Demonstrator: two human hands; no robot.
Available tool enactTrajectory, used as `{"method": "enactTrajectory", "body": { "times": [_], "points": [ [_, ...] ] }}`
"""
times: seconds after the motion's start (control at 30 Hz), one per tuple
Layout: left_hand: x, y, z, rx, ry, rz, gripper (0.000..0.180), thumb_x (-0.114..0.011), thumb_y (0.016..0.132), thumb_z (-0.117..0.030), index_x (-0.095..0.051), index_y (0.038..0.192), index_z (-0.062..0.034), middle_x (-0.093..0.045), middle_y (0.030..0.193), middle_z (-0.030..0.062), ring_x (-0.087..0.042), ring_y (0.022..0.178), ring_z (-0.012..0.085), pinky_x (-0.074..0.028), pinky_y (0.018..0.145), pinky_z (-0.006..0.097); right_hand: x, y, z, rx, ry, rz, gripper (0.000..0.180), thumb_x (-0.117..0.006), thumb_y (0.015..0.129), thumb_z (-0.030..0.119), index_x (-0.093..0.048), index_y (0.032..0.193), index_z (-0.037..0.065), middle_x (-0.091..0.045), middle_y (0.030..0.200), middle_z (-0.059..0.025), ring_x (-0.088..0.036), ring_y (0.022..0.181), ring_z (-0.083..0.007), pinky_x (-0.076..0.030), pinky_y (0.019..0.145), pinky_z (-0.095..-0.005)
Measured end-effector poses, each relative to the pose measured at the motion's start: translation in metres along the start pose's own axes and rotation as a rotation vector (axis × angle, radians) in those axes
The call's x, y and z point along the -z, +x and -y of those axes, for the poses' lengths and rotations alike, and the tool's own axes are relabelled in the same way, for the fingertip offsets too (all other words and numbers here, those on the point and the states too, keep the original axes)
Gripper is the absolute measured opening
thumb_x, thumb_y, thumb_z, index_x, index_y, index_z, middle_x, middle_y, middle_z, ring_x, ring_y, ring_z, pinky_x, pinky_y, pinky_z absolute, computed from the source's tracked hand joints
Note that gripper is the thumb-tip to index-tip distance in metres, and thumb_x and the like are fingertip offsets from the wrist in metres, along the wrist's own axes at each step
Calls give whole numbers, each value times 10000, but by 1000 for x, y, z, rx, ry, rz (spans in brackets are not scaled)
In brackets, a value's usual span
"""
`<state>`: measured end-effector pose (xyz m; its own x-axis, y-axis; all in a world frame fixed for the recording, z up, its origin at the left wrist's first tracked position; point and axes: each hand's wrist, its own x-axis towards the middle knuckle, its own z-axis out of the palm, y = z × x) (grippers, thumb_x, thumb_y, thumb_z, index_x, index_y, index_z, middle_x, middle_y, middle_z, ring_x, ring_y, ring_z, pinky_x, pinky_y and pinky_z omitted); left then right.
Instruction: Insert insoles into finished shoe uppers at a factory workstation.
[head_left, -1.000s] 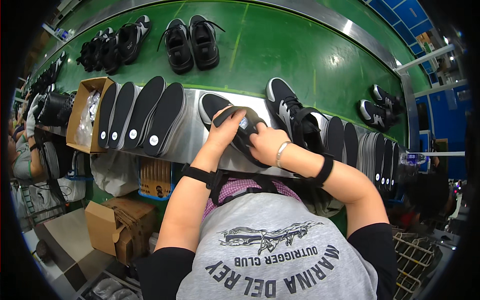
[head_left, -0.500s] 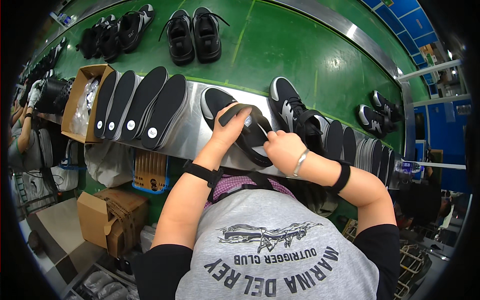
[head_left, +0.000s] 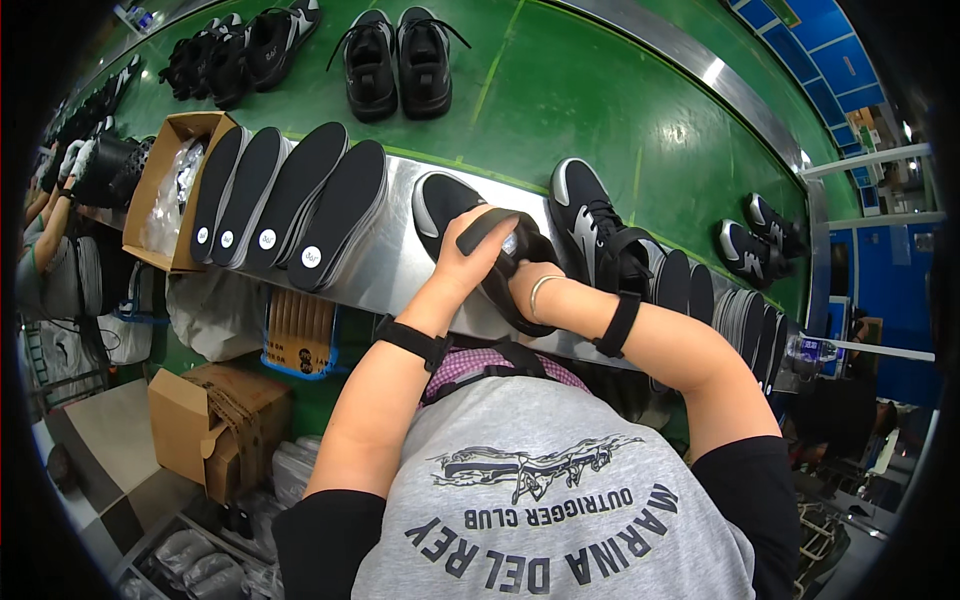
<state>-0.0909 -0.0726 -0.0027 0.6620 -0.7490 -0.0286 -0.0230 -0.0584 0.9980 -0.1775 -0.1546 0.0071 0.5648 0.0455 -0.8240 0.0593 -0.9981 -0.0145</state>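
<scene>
A black sneaker [head_left: 432,212] with a silver toe lies on the metal bench edge before me, its toe pointing away. My left hand [head_left: 468,250] is closed round its upper, the thumb against a dark strap or tongue flap [head_left: 488,226] folded back over the opening. My right hand [head_left: 528,284] reaches down into the shoe, its fingers hidden inside. Just right of it stands a matching sneaker [head_left: 582,205] with laces and a strap. Left of the shoe, stacks of black insoles [head_left: 345,205] with round white stickers lean in a row.
An open cardboard box [head_left: 215,125] with clear plastic stands left of the insoles. More insole stacks [head_left: 735,320] are at right. Pairs of black sneakers [head_left: 400,70] sit on the green surface [head_left: 560,80] beyond. Another person's gloved hands [head_left: 75,160] work at far left.
My right hand has moved from the shoe's heel opening down inside it, and the pale edge by its fingers is no longer seen. My left hand keeps its hold.
</scene>
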Motion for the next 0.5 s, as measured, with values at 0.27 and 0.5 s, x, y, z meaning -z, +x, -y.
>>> {"method": "enactTrajectory", "body": {
  "times": [0.27, 0.5],
  "points": [
    [1, 1, 4, -12, 19, 19, 211, -548, 794, -187, -576, 832, 18, -556, 715, 64, -484, 672, 126, -400, 645, 257, 34, -39, 4, 37, -100, 11, 210, -558, 708, 113, -644, 892, 61, -630, 892, -133, -608, 859, -236, -473, 715, -304],
    [1, 2, 1, -37, 35, 6, 181, -551, 778, -174, -591, 800, 1, -589, 738, 117, -563, 678, 218, -424, 631, 283, 31, -66, -9, 98, 158, 284, 532, -471, 740, 322, -461, 1151, -16, -604, 961, -160, -565, 953, -288, -192, 960, -536]
  ]
}}
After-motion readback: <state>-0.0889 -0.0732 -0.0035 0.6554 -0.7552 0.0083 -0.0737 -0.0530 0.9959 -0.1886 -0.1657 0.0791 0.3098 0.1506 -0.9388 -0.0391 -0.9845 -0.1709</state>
